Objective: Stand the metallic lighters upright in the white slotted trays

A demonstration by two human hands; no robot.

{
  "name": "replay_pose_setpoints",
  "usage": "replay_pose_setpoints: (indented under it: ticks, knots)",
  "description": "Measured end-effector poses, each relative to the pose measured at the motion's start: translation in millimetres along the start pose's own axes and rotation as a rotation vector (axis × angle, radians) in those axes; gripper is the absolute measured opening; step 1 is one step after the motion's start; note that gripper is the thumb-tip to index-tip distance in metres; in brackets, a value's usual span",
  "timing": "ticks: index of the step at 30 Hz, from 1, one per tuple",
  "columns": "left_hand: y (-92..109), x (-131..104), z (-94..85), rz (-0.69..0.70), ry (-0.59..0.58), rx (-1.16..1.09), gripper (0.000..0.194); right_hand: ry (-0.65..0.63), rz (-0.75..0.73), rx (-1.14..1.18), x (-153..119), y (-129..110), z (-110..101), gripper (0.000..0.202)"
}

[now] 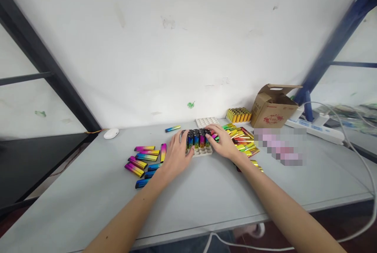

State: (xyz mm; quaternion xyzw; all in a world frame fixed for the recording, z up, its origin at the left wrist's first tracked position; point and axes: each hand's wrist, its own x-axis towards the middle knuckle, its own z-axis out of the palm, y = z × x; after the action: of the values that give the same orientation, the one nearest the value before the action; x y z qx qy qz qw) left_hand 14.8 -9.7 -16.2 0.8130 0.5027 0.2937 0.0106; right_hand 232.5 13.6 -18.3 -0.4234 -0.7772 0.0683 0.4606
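My left hand (pixel 177 153) rests against the left side of a group of upright lighters (pixel 196 140), fingers curved over their tops. These stand in a white tray with holes (pixel 203 151), whose front holes show. On the group's right side is my right hand (pixel 220 140), its fingers spread at the end lighters. Whether either hand grips a single lighter cannot be told. Loose purple, yellow and blue lighters (pixel 147 157) lie left of my left hand. A pile of shiny gold, green and red lighters (pixel 243 141) lies beyond my right hand.
Against the wall are another white tray (pixel 207 121), a tray of yellow lighters (pixel 239 115) and an open cardboard box (pixel 272 110). A power strip (pixel 316 130) with white cables lies at right. A white round object (pixel 111 133) sits at back left, and one lighter (pixel 172 128) near the wall.
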Motion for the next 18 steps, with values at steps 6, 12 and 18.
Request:
replay_pose_setpoints:
  ticks: [6,12,18]
  knots:
    - [-7.8,2.5,-8.3,0.000,0.031,-0.102,0.048,0.002,0.004,0.033,1.3,-0.6,1.6,0.023]
    - [-50.5,19.9,-21.2,-0.162,0.098,-0.125,0.044,0.004,0.039,0.027,1.5,-1.1,6.2,0.022]
    - [-77.5,35.7,-7.9,-0.269,-0.238,0.128,0.046,0.015,0.061,0.041,1.0,-4.8,7.1,0.021]
